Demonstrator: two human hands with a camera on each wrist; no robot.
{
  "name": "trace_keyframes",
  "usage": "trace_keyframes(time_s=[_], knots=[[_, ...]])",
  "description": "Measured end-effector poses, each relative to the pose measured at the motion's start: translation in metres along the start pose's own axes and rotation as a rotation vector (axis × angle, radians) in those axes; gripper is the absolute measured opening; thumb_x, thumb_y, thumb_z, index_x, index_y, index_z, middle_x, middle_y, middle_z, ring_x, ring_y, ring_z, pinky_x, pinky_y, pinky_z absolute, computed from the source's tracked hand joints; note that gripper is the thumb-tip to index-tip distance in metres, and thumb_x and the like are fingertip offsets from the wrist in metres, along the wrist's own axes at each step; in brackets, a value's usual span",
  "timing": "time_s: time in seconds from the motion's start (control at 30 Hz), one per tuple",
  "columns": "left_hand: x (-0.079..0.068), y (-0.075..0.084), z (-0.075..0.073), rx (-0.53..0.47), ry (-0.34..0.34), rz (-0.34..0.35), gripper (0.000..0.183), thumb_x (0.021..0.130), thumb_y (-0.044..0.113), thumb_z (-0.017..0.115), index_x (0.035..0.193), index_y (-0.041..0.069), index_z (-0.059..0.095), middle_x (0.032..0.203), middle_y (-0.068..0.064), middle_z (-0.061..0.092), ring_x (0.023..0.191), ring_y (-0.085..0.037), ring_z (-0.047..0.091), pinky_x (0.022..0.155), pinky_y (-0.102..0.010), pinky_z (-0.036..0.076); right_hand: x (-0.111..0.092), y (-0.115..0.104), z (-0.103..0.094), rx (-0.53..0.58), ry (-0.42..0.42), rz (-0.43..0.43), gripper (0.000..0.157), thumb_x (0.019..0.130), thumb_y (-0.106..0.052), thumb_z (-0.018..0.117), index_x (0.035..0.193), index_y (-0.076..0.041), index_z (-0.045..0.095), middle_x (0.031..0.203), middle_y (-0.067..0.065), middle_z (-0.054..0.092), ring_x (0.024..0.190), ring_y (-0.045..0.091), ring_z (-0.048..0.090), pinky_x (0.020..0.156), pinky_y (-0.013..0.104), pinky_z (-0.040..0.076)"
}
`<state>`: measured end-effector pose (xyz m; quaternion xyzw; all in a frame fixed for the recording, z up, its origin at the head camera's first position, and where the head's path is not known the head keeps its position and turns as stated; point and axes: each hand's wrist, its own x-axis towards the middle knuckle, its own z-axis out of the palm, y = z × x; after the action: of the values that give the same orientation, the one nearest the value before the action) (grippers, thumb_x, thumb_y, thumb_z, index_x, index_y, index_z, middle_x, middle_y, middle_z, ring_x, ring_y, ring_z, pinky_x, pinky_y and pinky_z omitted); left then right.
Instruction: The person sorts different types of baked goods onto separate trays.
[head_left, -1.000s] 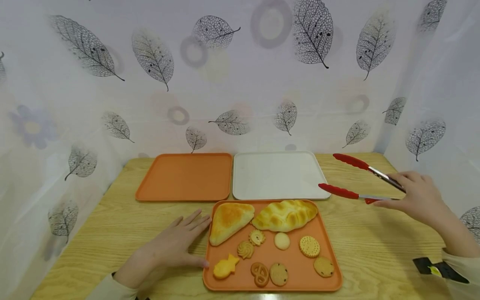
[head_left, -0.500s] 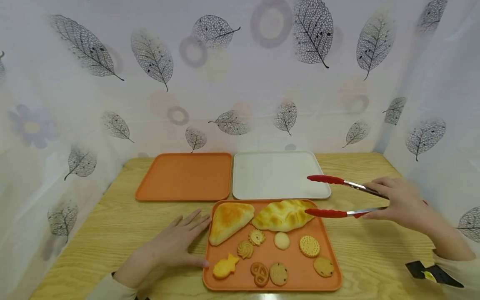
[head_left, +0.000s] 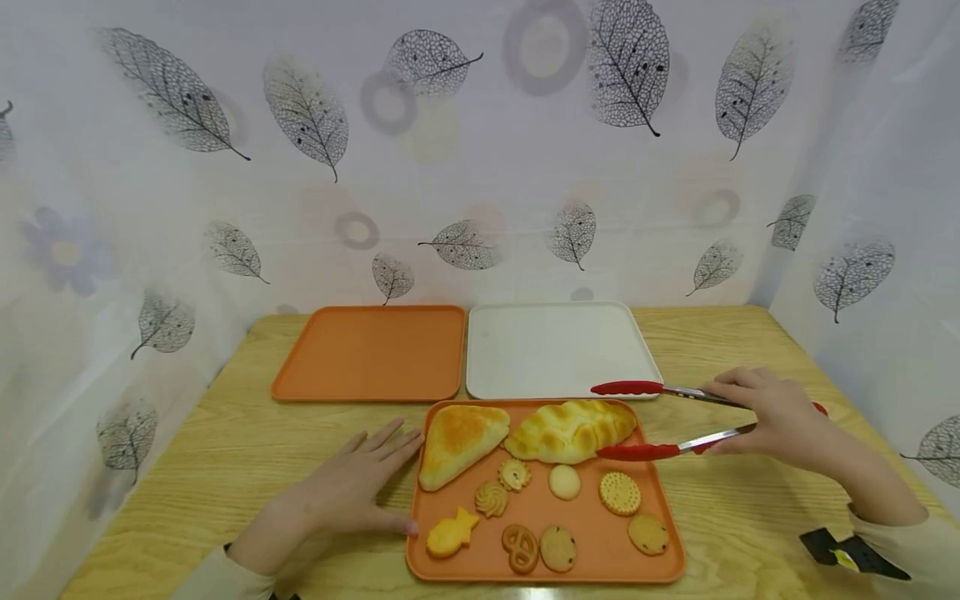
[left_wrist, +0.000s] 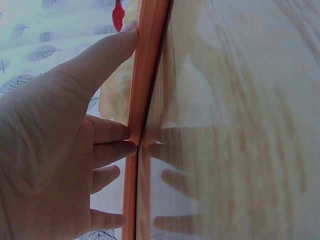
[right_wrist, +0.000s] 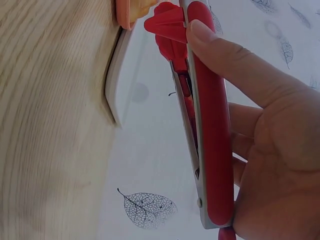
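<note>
My right hand (head_left: 780, 425) grips a pair of red-tipped metal tongs (head_left: 637, 452) with spread arms. One tip hovers at the far edge of the ridged, golden bread loaf (head_left: 566, 433), the other at its near right side. In the right wrist view, thumb and fingers hold the red handle of the tongs (right_wrist: 212, 125). The loaf lies on the front orange tray (head_left: 600, 567), beside a triangular bread (head_left: 459, 442). My left hand (head_left: 348, 492) has its fingers spread against that tray's left side; in the left wrist view the thumb and fingertips meet the rim (left_wrist: 146, 65).
Several cookies lie on the front tray, among them a pretzel (head_left: 521, 547), a fish-shaped one (head_left: 452, 533) and a dotted round one (head_left: 619, 493). Behind stand another orange tray (head_left: 375, 354) and a white tray (head_left: 558, 350) on the wooden table (head_left: 225, 467), before a leaf-print curtain (head_left: 480, 167).
My right hand has brought the tongs left and toward me, from over the table right of the white tray to the loaf's right end. The left hand and the breads have stayed put.
</note>
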<state>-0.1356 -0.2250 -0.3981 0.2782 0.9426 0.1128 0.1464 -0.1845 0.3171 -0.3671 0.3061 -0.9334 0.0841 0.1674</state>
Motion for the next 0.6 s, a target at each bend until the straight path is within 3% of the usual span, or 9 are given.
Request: trace_keyframes(time_s=[0.37,0.6], knots=[[0.0,-0.001,0.001,-0.001,-0.002,0.002,0.109,0.076,0.081,0.054,0.157,0.016,0.022,0.163,-0.005,0.022,0.153,-0.03,0.009,0.117,-0.064,0.017,0.004,-0.015,0.006,0.006,-0.067,0.035,0.071,0.055,-0.046,0.09,0.114,-0.012,0.071,0.107,0.004,0.064,0.098,0.028,0.056,0.07,0.042,0.034],[0.0,-0.001,0.001,-0.004,-0.003,0.001,0.109,0.075,0.081,0.054,0.157,0.016,0.021,0.163,-0.005,0.021,0.153,-0.03,0.009,0.117,-0.065,0.017,0.006,-0.019,0.005,-0.022,-0.014,0.002,0.067,0.054,-0.041,0.091,0.112,-0.011,0.072,0.105,0.004,0.065,0.098,0.027,0.057,0.071,0.043,0.036]])
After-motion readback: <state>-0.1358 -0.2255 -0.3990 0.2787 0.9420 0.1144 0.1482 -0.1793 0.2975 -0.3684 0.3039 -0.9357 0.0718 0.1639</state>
